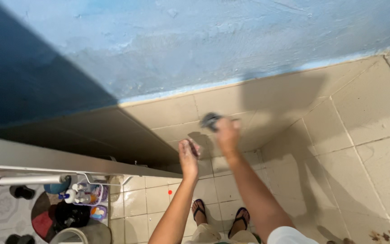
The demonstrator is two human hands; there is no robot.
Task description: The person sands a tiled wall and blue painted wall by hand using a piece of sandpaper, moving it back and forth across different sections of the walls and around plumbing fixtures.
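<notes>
Head view showed the right hand (228, 133) clenched around a dark scrubber (210, 120) against the tiled wall (267, 106), left hand (188, 153) loosely curled just beside it.

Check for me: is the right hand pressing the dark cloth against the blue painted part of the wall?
No: the right hand holds the dark cloth against the beige tiles, below the blue paint.

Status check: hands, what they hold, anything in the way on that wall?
Right hand grips dark scrubber against tiled wall. Left hand raised beside it, contents unclear. Nothing blocking.
</notes>
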